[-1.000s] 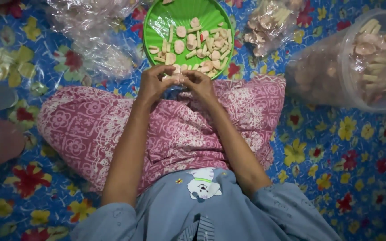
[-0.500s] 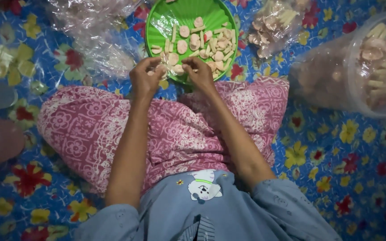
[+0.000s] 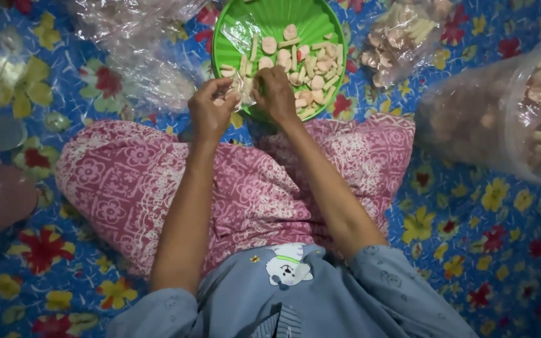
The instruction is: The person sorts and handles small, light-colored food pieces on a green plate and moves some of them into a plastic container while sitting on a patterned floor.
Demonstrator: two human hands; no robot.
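Pinching a small clear bag (image 3: 240, 94) with both my left hand (image 3: 211, 111) and right hand (image 3: 275, 94) at the green plate's (image 3: 239, 28) near rim, I am crowded by plastic bags (image 3: 139, 56); bag's axis unclear.

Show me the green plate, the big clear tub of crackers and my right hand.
green plate (image 3: 270, 15): head view, bare upper part of its surface.
clear tub (image 3: 536, 103): head view, its rim.
right hand (image 3: 275, 94): head view, back of the hand.
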